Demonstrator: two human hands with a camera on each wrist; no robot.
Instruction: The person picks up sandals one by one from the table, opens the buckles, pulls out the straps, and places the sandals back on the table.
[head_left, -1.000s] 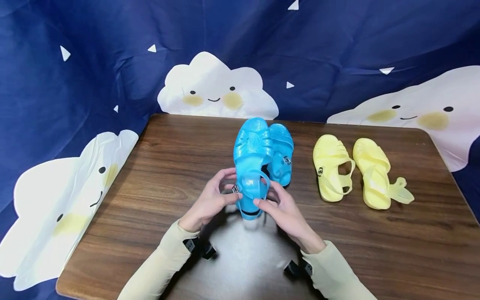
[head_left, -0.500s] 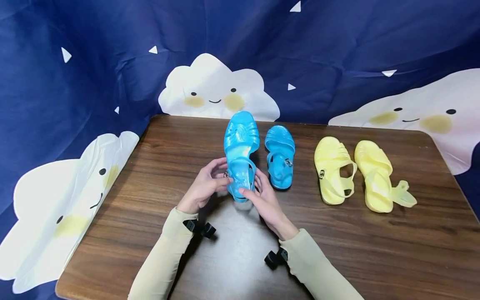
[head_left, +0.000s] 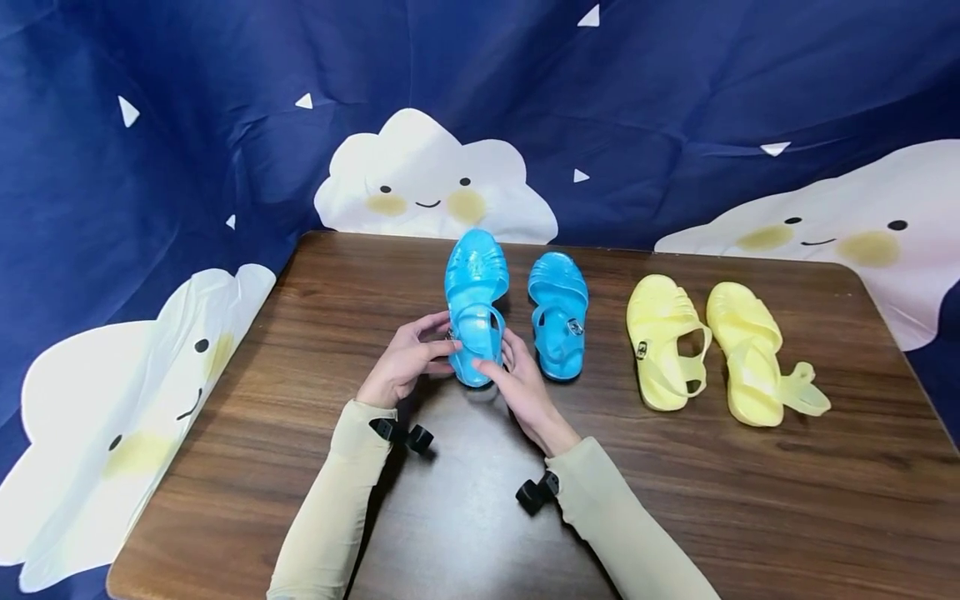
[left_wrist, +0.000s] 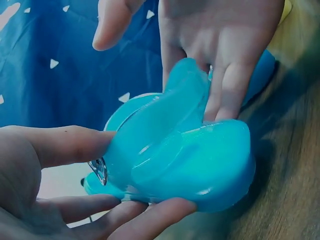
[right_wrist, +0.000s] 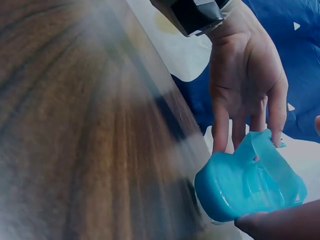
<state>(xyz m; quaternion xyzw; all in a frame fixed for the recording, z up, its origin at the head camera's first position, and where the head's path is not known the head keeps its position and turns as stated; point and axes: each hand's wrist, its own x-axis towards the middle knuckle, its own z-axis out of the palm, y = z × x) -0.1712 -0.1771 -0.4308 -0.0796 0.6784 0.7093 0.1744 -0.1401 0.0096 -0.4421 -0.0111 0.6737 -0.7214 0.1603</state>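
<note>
Both hands hold a shiny blue jelly sandal point(head_left: 476, 267), its toe pointing to the far side, low over the wooden table. My left hand point(head_left: 401, 358) grips its left side near the heel. In the left wrist view, the thumb presses by a metal buckle point(left_wrist: 101, 171) and the fingers lie under the sole. On the opposite side, my right hand point(head_left: 528, 396) has fingers along the sandal's side. From the head view, its thumb overlaps the heel. The matching blue sandal point(head_left: 558, 283) lies just to the right, apart from the held one.
Two yellow sandals rest side by side on the right: one with a fastened strap point(head_left: 660, 300), the other point(head_left: 738, 308) with its strap point(head_left: 802, 387) spread outward. Behind the wooden table point(head_left: 300, 400) hangs a dark blue cloth point(head_left: 225, 50) with white clouds.
The hands have carried the blue sandal left and away from me, lowering it towards the table. It no longer overlaps the other blue sandal, and the yellow pair stays put.
</note>
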